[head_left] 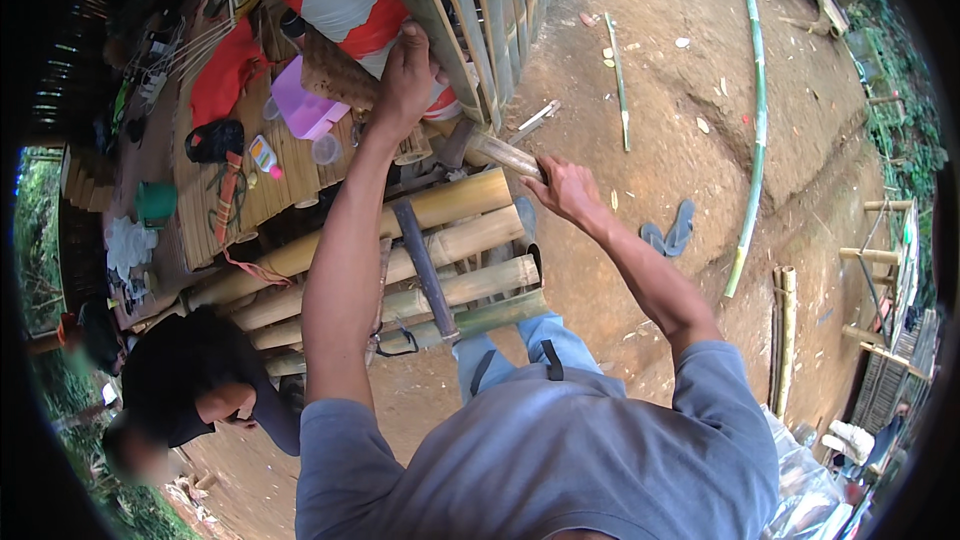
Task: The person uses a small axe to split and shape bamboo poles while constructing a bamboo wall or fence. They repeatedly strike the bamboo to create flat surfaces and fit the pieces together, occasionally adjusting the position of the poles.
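My left hand [403, 85] is raised against the near upright bamboo slat [425, 15], with its fingers curled at the slat's edge and partly hidden. In my right hand [568, 190] is the wooden handle of a hatchet-like tool [503, 154], whose dark metal head lies close to the slat's lower end. Beside my left hand, a red and white plastic sheet [345, 0] hangs behind the slats. Below both hands runs a bench of thick bamboo poles [465, 202], with a dark crossbar [423, 265] over them.
A person in dark clothes [190, 375] crouches at the lower left. On the slatted platform lie a purple container [303, 105], a white bottle [264, 155] and red cloth [228, 75]. A green bucket [155, 202] stands farther left. Sandals [668, 230] and a long green pole [757, 130] lie on the dirt.
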The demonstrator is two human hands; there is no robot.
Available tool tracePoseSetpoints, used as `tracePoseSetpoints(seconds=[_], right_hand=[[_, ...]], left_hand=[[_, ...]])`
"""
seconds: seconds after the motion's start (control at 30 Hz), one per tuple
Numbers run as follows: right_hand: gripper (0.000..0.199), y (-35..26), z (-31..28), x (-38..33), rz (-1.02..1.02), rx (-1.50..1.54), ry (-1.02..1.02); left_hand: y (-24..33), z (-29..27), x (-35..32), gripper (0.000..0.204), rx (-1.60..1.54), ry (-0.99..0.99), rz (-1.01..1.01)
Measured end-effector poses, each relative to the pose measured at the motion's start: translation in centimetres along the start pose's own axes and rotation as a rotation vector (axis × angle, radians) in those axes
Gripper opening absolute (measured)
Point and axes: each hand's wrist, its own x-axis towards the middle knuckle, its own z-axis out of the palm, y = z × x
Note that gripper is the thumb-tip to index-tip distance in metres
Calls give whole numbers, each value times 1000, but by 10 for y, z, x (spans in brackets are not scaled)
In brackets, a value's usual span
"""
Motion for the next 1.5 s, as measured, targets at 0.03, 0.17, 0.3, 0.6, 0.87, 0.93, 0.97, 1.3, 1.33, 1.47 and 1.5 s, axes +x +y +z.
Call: tracePoseSetpoints(seconds=[0.03, 0.17, 0.3, 0.6, 0.87, 0.93, 0.97, 1.3, 1.33, 1.47, 1.5], right_hand=[[42, -1, 2, -5, 40, 38, -22], [46, -12, 15, -47, 103, 155, -36], [46, -24, 10, -46, 65, 164, -43], [47, -16, 18, -49, 90, 208, -60], [45, 15, 0, -20, -56, 125, -65], [44, 25, -13, -10, -141, 85, -96], [44, 28, -16, -4, -131, 72, -85], [48, 65, -38, 24, -355, 6, -237], [48, 66, -41, 26, -372, 8, -247], [47, 82, -48, 40, -432, -36, -321], [46, 86, -45, 43, -407, -34, -273]], left_hand=[[0, -1, 1, 72, -6, -12, 11], [-1, -3, -1, 72, 18, -7, -10], [0, 1, -3, 70, 19, 61, -32], [5, 11, -19, 53, 453, 134, 68], [18, 24, -14, 63, 503, 106, -27], [12, 21, -14, 69, 400, 92, -7], [7, 19, -13, 72, 348, 84, 4], [2, 26, -13, 72, 722, 163, 157], [1, 25, -14, 71, 733, 175, 170], [1, 25, -14, 66, 729, 189, 170], [1, 25, -15, 65, 738, 184, 157]])
